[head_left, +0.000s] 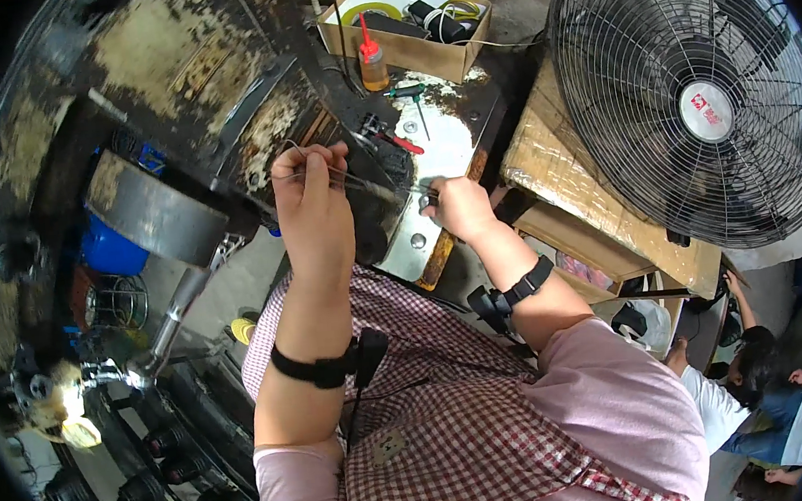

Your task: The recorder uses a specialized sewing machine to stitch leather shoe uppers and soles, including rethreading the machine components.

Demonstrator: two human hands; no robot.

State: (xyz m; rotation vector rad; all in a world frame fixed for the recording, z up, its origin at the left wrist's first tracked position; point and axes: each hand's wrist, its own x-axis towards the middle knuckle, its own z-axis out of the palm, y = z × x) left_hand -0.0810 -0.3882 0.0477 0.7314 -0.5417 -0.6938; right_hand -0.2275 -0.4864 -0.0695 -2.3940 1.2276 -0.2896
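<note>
My left hand [314, 186] is raised over the dark machine bench, fingers pinched on a thin wire [290, 146] whose bent end loops above the fingertips. Thin strands also show below those fingers, pointing toward a short grey rod-like part [378, 191] between my hands. Lower and to the right, my right hand [463, 208] is closed by the white metal plate [444, 140]; its fingertips hide what they grip, if anything. Beyond it lie red-handled pliers [405, 143] and a green-handled T-shaped driver [421, 108].
An oil bottle [373, 68] with a red nozzle stands before a cardboard box [456, 61] of cables and tape. A large fan [706, 112] rises at right above a taped carton [565, 152]. At left are a round metal drum [161, 211] and a lit lamp [79, 431]. People sit lower right.
</note>
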